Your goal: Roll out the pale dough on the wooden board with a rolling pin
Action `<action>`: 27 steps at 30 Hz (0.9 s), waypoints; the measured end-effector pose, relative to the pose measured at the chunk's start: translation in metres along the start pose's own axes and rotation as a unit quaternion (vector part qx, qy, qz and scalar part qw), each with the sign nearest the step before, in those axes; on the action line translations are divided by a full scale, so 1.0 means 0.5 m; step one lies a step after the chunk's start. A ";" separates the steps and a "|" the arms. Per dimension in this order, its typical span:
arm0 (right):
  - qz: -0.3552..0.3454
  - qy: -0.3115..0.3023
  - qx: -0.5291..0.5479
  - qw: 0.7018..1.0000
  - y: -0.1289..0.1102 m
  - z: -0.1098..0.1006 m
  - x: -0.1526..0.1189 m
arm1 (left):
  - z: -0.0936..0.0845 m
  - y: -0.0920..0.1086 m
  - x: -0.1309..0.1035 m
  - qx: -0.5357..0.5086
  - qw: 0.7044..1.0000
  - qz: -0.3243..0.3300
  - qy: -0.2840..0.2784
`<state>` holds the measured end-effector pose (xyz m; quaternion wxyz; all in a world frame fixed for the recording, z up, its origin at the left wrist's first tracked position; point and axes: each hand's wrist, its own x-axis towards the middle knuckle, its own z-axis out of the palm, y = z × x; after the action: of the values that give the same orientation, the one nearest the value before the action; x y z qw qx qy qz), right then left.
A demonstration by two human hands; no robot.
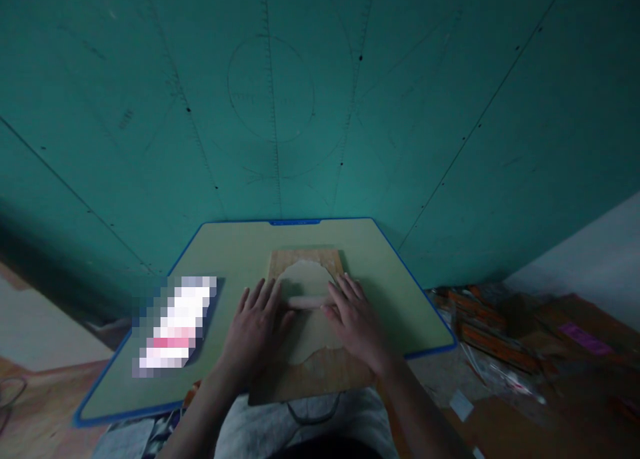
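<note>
Pale rolling pin lies crosswise between two flattened hands

On my feed, what I take to be a pale rolling pin (307, 302) lies across a thin sheet of dough (307, 272), its long axis running left to right, square to the forearms. Its middle shows in the gap between the hands and neither is clearly nearer: I have the left hand (257, 319) at one end, the right hand (353, 310) at the other. Both are spread nearly flat, palms down, fingers extended away from the body, not curled into a fist. They seem to press on the pin's ends, but those are covered, so I can't tell how firm the contact is. The dough rests on a wooden board (320, 374), itself on a blue-rimmed table (400, 306).
</note>
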<state>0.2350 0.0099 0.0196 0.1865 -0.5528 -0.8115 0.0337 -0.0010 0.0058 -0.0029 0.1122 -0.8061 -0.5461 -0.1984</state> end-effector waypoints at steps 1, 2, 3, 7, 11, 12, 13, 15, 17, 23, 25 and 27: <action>0.000 -0.001 -0.003 1.000 0.001 -0.002 0.007 | -0.002 -0.002 0.008 -0.002 1.000 -0.005 -0.011; 0.001 -0.002 -0.006 1.000 0.002 -0.003 0.013 | -0.004 -0.004 0.015 -0.005 1.000 -0.009 -0.021; 0.003 -0.003 -0.009 1.000 0.003 -0.003 0.019 | -0.006 -0.006 0.022 -0.007 0.999 -0.013 -0.030; 0.016 -0.004 -0.021 1.000 0.007 0.000 0.041 | -0.014 -0.010 0.048 -0.027 0.997 -0.033 -0.061; 0.007 -0.006 -0.026 1.000 0.013 0.002 0.061 | -0.017 -0.010 0.071 -0.039 0.994 -0.047 -0.095; 0.007 -0.005 -0.026 1.000 0.014 0.002 0.066 | -0.017 -0.010 0.077 -0.036 0.993 -0.048 -0.100; 0.008 -0.003 -0.026 1.000 0.015 0.002 0.072 | -0.017 -0.010 0.082 -0.032 0.993 -0.050 -0.102; 0.012 -0.001 -0.025 1.000 0.017 0.003 0.084 | -0.017 -0.010 0.094 -0.025 0.993 -0.054 -0.103; 0.015 0.002 -0.020 1.000 0.019 0.003 0.098 | -0.018 -0.013 0.107 -0.029 0.992 -0.062 -0.107; 0.068 -0.004 0.002 0.998 0.024 0.008 0.145 | -0.015 -0.023 0.152 -0.057 0.988 -0.079 -0.117; 0.083 -0.011 0.005 0.996 0.025 0.009 0.156 | -0.013 -0.022 0.163 -0.061 0.987 -0.097 -0.110; 0.086 -0.010 0.006 0.996 0.025 0.009 0.160 | -0.013 -0.019 0.167 -0.063 0.985 -0.122 -0.104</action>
<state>0.2189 0.0885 0.0332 0.1777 -0.6191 -0.7626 0.0601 0.0163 0.0766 0.0397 -0.0212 -0.7551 -0.6355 -0.1597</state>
